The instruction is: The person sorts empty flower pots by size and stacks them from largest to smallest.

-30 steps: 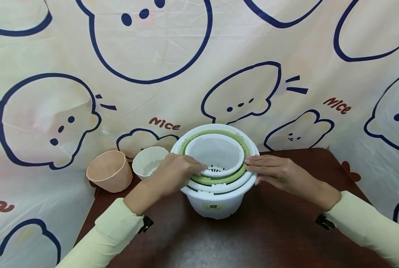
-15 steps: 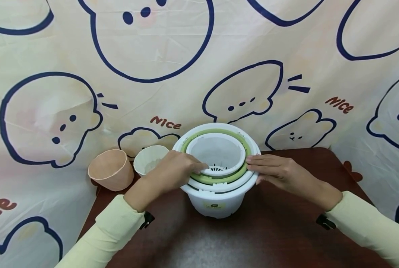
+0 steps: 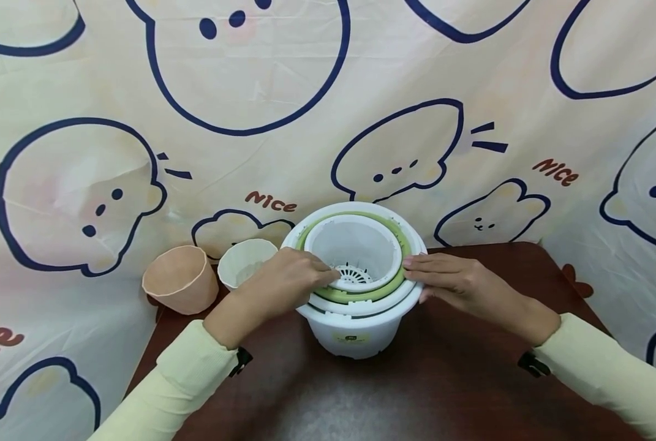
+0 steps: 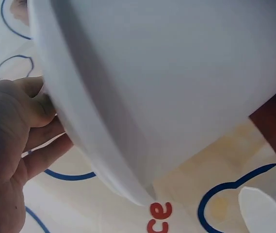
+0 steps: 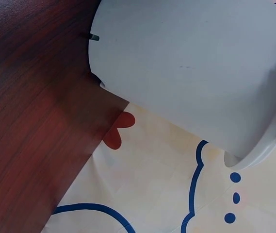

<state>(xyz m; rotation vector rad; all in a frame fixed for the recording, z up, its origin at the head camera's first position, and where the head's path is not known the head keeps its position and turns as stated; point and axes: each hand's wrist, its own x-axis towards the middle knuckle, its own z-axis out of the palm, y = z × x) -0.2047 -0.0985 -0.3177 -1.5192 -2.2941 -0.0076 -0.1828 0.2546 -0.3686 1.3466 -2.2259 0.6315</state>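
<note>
A nest of plastic flowerpots stands upright on the table in the head view. The large white outer pot (image 3: 355, 338) has a label on its front. Inside it are another white rim (image 3: 374, 308), a green pot rim (image 3: 343, 296) and, innermost, a small white flowerpot (image 3: 355, 242) with a slotted base. My left hand (image 3: 283, 278) pinches the small pot's near-left rim. My right hand (image 3: 462, 278) rests nearly straight fingers on the nested rims at the right, thumb lower beside the outer rim. Both wrist views show mostly the outer pot's smooth wall.
To the left stand a peach-coloured pot (image 3: 181, 282) and a white ribbed pot (image 3: 245, 260), partly behind the left hand. The dark wooden table (image 3: 443, 392) ends at a patterned cloth backdrop (image 3: 283, 159) close behind the pots.
The small white pot has risen slightly and tilted toward me in the left hand, so more of its slotted base shows. The right hand stays in place.
</note>
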